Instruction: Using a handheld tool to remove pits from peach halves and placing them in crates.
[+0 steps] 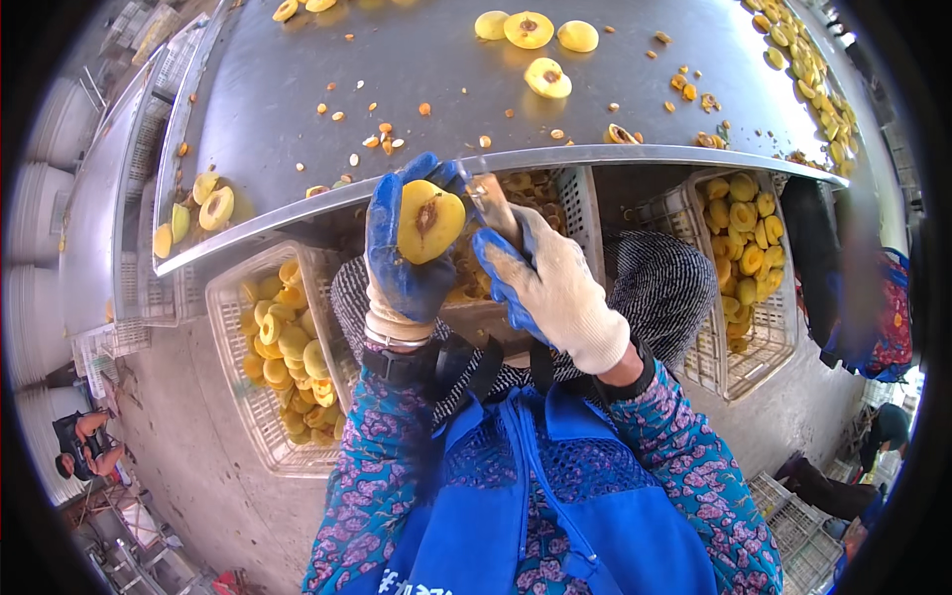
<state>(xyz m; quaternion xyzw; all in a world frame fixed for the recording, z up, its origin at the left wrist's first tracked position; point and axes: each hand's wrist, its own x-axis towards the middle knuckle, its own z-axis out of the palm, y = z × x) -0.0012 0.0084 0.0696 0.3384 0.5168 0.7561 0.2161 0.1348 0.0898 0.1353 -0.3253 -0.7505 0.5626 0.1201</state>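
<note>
My left hand [409, 275], in a blue-coated glove, holds a yellow peach half [431, 222] with its cut face turned up. A reddish-brown pit hollow shows in the middle of the fruit. In my right hand [554, 286], gloved in white and blue, is a tool with a wooden handle [494, 208]; its metal end, beside the fruit, is blurred, so its kind is unclear. Beneath both hands, between my knees, stands a crate [579, 212] with brownish scraps in it. Ahead on the metal table [297, 67] lie several peach halves [529, 30] and loose pits [385, 128].
A plastic crate of peach halves [260, 439] stands on the floor at my left, another crate [773, 349] at my right. The table's raised metal rim [520, 158] runs just beyond my hands. More halves [811, 74] line the table's right side. Other people [89, 446] are farther off.
</note>
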